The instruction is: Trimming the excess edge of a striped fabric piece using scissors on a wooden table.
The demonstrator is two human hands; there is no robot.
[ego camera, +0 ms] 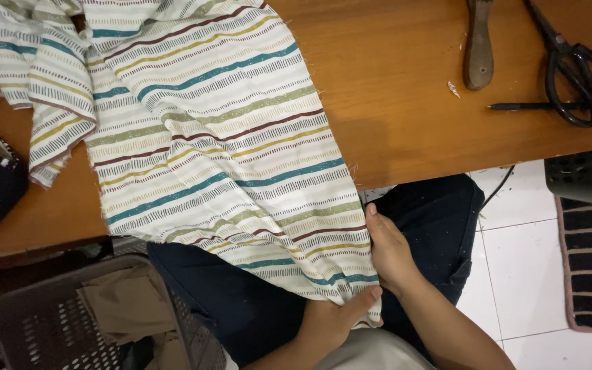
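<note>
Grey basket (42, 322) holds tan cloth (128, 308) (folded loosely).

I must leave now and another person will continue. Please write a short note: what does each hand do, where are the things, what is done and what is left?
Left hand: grip closed on the lower edge of the striped fabric, thumb on top, over the lap.
Right hand: flat along the fabric's right edge, fingers on the cloth; whether it pinches cannot be told.
Fabric: spread over the wooden table, lower end hanging onto the lap, upper left part bunched.
Scissors, pen and wooden handle: lying untouched at the table's far right.
Basket with tan cloth: on the floor, left.
Done: fabric laid out. Left: nothing cut yet, as far as visible.
</note>
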